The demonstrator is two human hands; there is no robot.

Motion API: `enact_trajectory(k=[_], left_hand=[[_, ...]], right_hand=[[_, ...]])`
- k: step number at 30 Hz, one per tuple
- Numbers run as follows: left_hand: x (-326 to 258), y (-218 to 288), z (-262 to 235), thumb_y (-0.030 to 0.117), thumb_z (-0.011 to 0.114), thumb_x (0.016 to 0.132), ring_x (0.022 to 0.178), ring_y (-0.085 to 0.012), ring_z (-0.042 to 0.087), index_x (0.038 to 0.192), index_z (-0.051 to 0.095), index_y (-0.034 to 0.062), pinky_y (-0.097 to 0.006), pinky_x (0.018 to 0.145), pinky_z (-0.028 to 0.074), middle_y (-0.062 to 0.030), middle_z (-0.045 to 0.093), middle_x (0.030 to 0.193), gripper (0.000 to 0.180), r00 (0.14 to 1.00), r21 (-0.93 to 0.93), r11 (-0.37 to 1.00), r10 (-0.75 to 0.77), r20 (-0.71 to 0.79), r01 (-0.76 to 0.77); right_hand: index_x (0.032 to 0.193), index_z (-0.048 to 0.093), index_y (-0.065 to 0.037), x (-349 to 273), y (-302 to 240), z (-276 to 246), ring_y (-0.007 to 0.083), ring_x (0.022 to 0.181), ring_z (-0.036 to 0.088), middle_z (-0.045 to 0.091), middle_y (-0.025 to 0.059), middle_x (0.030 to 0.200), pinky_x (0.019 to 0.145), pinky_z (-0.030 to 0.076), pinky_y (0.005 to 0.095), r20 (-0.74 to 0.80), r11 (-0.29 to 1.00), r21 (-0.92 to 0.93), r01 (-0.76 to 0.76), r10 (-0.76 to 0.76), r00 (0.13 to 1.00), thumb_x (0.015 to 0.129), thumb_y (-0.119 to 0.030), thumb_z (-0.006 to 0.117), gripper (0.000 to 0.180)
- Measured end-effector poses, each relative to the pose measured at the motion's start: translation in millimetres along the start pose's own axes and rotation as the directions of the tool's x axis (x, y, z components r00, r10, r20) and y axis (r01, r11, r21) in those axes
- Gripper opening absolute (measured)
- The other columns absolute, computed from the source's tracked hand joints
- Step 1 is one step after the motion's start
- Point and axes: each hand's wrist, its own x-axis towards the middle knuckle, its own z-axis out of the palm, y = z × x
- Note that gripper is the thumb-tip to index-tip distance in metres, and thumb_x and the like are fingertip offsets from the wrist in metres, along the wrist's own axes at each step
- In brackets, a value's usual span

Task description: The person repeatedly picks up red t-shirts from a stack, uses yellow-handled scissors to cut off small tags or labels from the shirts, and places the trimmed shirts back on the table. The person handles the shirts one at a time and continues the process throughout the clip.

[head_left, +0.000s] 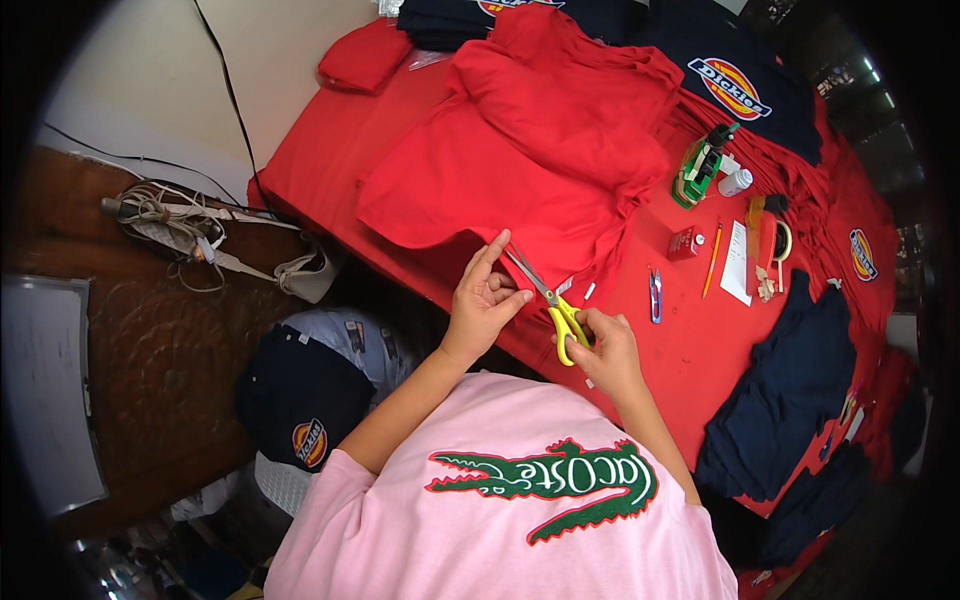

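Note:
My right hand [607, 348] grips a pair of yellow-handled scissors [562, 318], blades pointing up and left toward the hem of a red garment [520, 160]. The garment lies spread over a table covered in red cloth [690, 350]. My left hand [485, 295] is just left of the blades, fingers pinching the garment's lower edge. Small white scraps lie on the cloth near the scissors. My pink shirt with a green reptile figure fills the bottom of the view.
On the table to the right lie blue thread snips [654, 295], a pencil [711, 262], a small red box [685, 243], a green tape dispenser [700, 170] and a white bottle [735, 182]. Navy garments [790, 390] are piled at right and top. Cables [170, 225] lie at left.

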Motion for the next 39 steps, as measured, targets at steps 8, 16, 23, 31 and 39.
enact_trajectory(k=[8, 16, 23, 31, 39], left_hand=[[1.9, -10.8, -1.7, -0.018, 0.067, 0.091, 0.13, -0.0175, 0.059, 0.16, 0.039, -0.0001, -0.032, 0.107, 0.055, -0.0091, 0.049, 0.15, 0.077, 0.993, -0.013, 0.997, 0.075, -0.092, -0.076], [-0.9, -5.7, -2.3, -0.022, 0.061, 0.089, 0.132, -0.0161, 0.057, 0.16, 0.037, 0.0, -0.028, 0.103, 0.054, -0.0069, 0.052, 0.143, 0.078, 0.99, 0.072, 0.993, 0.096, -0.107, -0.088], [-3.6, -6.9, -5.4, -0.021, 0.067, 0.088, 0.102, -0.0103, 0.066, 0.161, 0.037, 0.0003, -0.023, 0.088, 0.057, -0.0054, 0.05, 0.14, 0.082, 0.995, 0.131, 0.99, 0.068, -0.077, -0.057], [-8.6, 3.3, 1.5, -0.019, 0.07, 0.089, 0.099, -0.0099, 0.067, 0.158, 0.042, -0.0017, -0.023, 0.087, 0.058, -0.0078, 0.054, 0.141, 0.076, 0.992, 0.069, 0.997, 0.049, -0.12, -0.041], [-6.0, -22.5, -14.5, -0.015, 0.068, 0.092, 0.103, -0.0077, 0.064, 0.157, 0.046, -0.0016, -0.023, 0.093, 0.057, -0.0074, 0.06, 0.136, 0.069, 0.981, 0.056, 0.997, 0.057, -0.184, -0.047]], right_hand=[[0.098, 0.071, -0.002, -6.6, -1.4, 2.8, 0.0278, 0.066, 0.061, 0.065, 0.0109, 0.071, 0.076, 0.044, 0.0399, 0.047, 0.999, 0.041, -0.019, 0.017, 0.999, 0.079, -0.022, 0.081, 0.03], [0.102, 0.07, -0.004, -5.8, 0.8, -2.8, 0.0267, 0.07, 0.059, 0.061, 0.0084, 0.072, 0.076, 0.041, 0.0405, 0.01, 0.997, -0.055, 0.055, -0.055, 0.998, 0.077, -0.025, 0.082, 0.035], [0.102, 0.071, -0.005, -1.4, -7.7, -4.0, 0.0263, 0.071, 0.059, 0.062, 0.0077, 0.072, 0.076, 0.041, 0.0402, -0.001, 0.986, -0.14, 0.091, -0.092, 0.996, 0.077, -0.027, 0.083, 0.035], [0.095, 0.073, -0.004, -8.1, 3.8, 2.3, 0.0271, 0.064, 0.061, 0.065, 0.0097, 0.068, 0.075, 0.043, 0.0391, 0.033, 1.0, -0.017, 0.026, -0.025, 0.999, 0.081, -0.023, 0.082, 0.026], [0.097, 0.072, -0.003, -7.1, -2.9, 5.2, 0.0264, 0.066, 0.061, 0.065, 0.0097, 0.07, 0.075, 0.042, 0.0393, 0.009, 0.997, -0.014, 0.071, -0.071, 0.997, 0.08, -0.024, 0.082, 0.028]])
